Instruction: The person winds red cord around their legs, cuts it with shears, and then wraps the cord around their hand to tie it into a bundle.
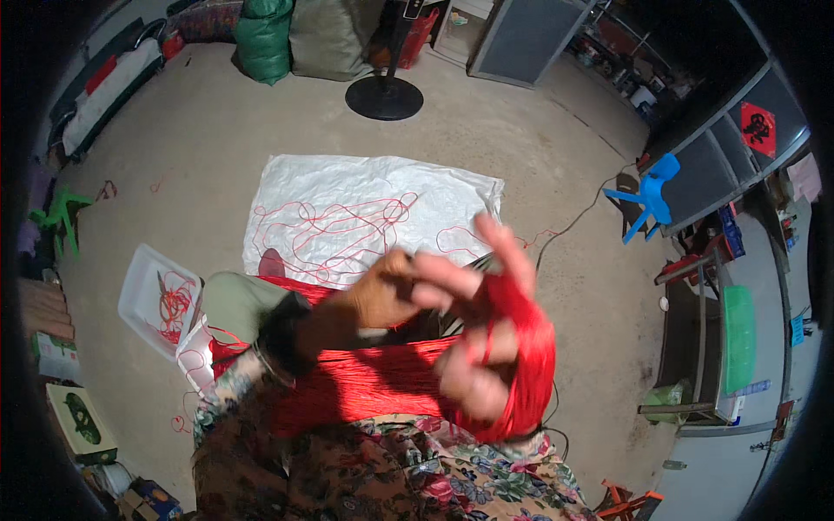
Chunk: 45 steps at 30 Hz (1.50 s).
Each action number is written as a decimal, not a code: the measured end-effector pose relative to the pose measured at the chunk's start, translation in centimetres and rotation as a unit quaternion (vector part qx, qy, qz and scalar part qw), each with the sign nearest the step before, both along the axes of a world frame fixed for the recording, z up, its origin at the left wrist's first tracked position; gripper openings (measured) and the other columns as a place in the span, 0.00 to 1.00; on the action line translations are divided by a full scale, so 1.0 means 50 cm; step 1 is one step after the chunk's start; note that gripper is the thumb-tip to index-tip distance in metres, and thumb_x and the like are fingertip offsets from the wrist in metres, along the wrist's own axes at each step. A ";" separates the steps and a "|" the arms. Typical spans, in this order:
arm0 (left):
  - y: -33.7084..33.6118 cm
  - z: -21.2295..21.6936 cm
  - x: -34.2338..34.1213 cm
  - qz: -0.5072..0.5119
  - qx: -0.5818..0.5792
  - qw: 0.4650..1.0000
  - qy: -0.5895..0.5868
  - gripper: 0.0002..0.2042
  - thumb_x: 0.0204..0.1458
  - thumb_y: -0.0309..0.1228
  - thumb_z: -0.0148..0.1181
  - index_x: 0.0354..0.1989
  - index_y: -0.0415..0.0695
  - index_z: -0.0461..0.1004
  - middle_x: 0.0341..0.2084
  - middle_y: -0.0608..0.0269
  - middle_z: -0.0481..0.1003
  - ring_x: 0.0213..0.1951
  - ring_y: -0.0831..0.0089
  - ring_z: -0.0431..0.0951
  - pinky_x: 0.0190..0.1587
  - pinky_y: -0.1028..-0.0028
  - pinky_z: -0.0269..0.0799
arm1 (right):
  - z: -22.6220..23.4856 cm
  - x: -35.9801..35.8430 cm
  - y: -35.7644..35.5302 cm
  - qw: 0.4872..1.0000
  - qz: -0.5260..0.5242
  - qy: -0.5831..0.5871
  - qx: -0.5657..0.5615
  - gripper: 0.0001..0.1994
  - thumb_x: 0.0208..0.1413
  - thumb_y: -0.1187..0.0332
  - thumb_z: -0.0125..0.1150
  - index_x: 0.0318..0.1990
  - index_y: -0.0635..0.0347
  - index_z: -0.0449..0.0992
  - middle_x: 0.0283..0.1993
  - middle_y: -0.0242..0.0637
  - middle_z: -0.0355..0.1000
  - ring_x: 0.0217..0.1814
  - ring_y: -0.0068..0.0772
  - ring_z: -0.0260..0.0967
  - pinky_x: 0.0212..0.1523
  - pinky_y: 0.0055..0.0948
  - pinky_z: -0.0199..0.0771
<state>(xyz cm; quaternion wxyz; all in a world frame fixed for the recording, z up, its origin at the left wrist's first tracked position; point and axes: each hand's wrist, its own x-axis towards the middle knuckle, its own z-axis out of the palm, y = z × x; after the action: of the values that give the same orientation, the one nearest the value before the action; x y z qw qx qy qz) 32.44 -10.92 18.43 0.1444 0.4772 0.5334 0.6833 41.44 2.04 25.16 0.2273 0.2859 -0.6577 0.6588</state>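
Just left of the right hand's fingertips, my left hand (380,293) is closed in a pinch; what it holds is hidden. My right hand (473,365) is blurred by motion, its index finger raised and its lower fingers curled. A thick bundle of red cord (532,365) wraps round this hand and wrist, and a strand crosses the curled fingers. More of the red skein (365,391) stretches across my lap below both hands. Ahead of me, a white woven sheet (304,178) lies on the floor with loose red cord (352,227) looped over it.
At my left stands a white plastic bin (139,291) holding tangled red cord (174,306). Farther off are a black fan base (384,98) and a green sack (263,43). A blue plastic chair (653,195) is at right, beside a dark cable (584,211) on the floor.
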 end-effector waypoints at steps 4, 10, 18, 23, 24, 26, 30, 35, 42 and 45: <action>-0.014 -0.014 0.123 -0.031 -0.286 0.940 0.183 0.10 0.49 0.30 0.59 0.40 0.42 0.75 0.32 0.50 0.76 0.36 0.59 0.79 0.35 0.63 0.75 | -0.049 -0.105 0.026 0.993 -0.108 -0.026 0.041 0.20 0.47 0.80 0.62 0.50 0.58 0.70 0.51 0.47 0.67 0.56 0.40 0.70 0.50 0.32 0.74; -0.098 0.133 0.104 0.095 -0.370 0.824 0.419 0.09 0.44 0.27 0.58 0.36 0.45 0.76 0.26 0.58 0.75 0.28 0.61 0.79 0.30 0.67 0.75 | -0.071 -0.052 0.003 0.958 -0.008 -0.265 0.106 0.37 0.48 0.76 0.65 0.67 0.60 0.55 0.37 0.33 0.69 0.41 0.23 0.69 0.47 0.27 0.70; -0.073 0.109 -0.062 0.207 -0.227 0.950 0.064 0.06 0.54 0.29 0.59 0.35 0.41 0.78 0.35 0.60 0.80 0.31 0.72 0.80 0.34 0.72 0.73 | -0.012 0.034 0.002 0.989 0.057 -0.131 0.037 0.08 0.46 0.75 0.66 0.22 0.61 0.71 0.73 0.58 0.43 0.66 0.61 0.61 0.61 0.49 0.66; -0.012 -0.020 -0.007 -0.024 0.028 0.996 -0.087 0.07 0.51 0.22 0.56 0.38 0.37 0.76 0.28 0.61 0.73 0.33 0.78 0.71 0.38 0.72 0.69 | -0.010 -0.004 0.005 0.985 0.093 -0.094 -0.110 0.07 0.49 0.76 0.62 0.25 0.62 0.69 0.74 0.60 0.40 0.69 0.68 0.55 0.59 0.58 0.69; -0.003 -0.043 0.024 0.023 -0.073 0.997 -0.007 0.08 0.51 0.22 0.55 0.39 0.39 0.75 0.29 0.60 0.74 0.33 0.73 0.73 0.36 0.69 0.70 | -0.021 -0.030 0.013 0.981 0.064 -0.100 -0.154 0.05 0.50 0.77 0.60 0.26 0.63 0.70 0.74 0.60 0.40 0.69 0.68 0.54 0.59 0.57 0.70; 0.012 -0.068 0.083 0.093 -0.288 0.938 0.170 0.09 0.49 0.22 0.54 0.40 0.43 0.73 0.29 0.57 0.75 0.33 0.63 0.79 0.32 0.63 0.71 | -0.056 -0.101 0.028 0.987 -0.001 -0.063 -0.146 0.04 0.51 0.80 0.59 0.31 0.62 0.71 0.73 0.54 0.44 0.67 0.63 0.59 0.56 0.47 0.73; 0.007 -0.005 0.161 0.040 -0.179 0.967 0.179 0.05 0.49 0.28 0.55 0.34 0.44 0.73 0.23 0.50 0.74 0.26 0.52 0.77 0.25 0.58 0.69 | -0.109 -0.167 0.022 0.977 -0.196 0.000 0.085 0.15 0.46 0.81 0.61 0.44 0.64 0.71 0.62 0.46 0.59 0.58 0.47 0.68 0.55 0.39 0.71; -0.053 0.159 0.122 0.043 -0.309 0.884 0.349 0.06 0.46 0.29 0.61 0.31 0.44 0.72 0.24 0.57 0.74 0.26 0.63 0.77 0.26 0.64 0.71 | -0.097 -0.065 -0.003 0.971 -0.087 -0.209 0.075 0.34 0.45 0.75 0.67 0.62 0.66 0.62 0.58 0.49 0.65 0.59 0.39 0.68 0.58 0.35 0.68; -0.075 0.159 -0.055 0.184 -0.135 0.954 0.198 0.07 0.53 0.30 0.59 0.32 0.38 0.77 0.27 0.56 0.78 0.29 0.62 0.80 0.33 0.71 0.74 | -0.030 0.033 -0.007 0.995 -0.020 -0.088 0.048 0.06 0.44 0.74 0.69 0.27 0.66 0.78 0.71 0.54 0.49 0.68 0.54 0.59 0.64 0.42 0.65; -0.041 0.093 -0.061 0.181 -0.133 0.974 0.030 0.09 0.58 0.31 0.58 0.34 0.36 0.77 0.23 0.57 0.76 0.27 0.73 0.75 0.32 0.71 0.69 | -0.023 0.028 -0.008 0.994 -0.022 -0.099 0.029 0.06 0.43 0.78 0.68 0.24 0.65 0.75 0.71 0.55 0.46 0.68 0.59 0.58 0.63 0.47 0.67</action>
<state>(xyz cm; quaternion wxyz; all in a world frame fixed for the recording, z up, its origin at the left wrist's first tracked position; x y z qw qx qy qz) 29.40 -12.95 23.09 0.0641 0.3696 0.7010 0.6065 42.82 1.64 24.01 0.1673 0.2109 -0.7019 0.6595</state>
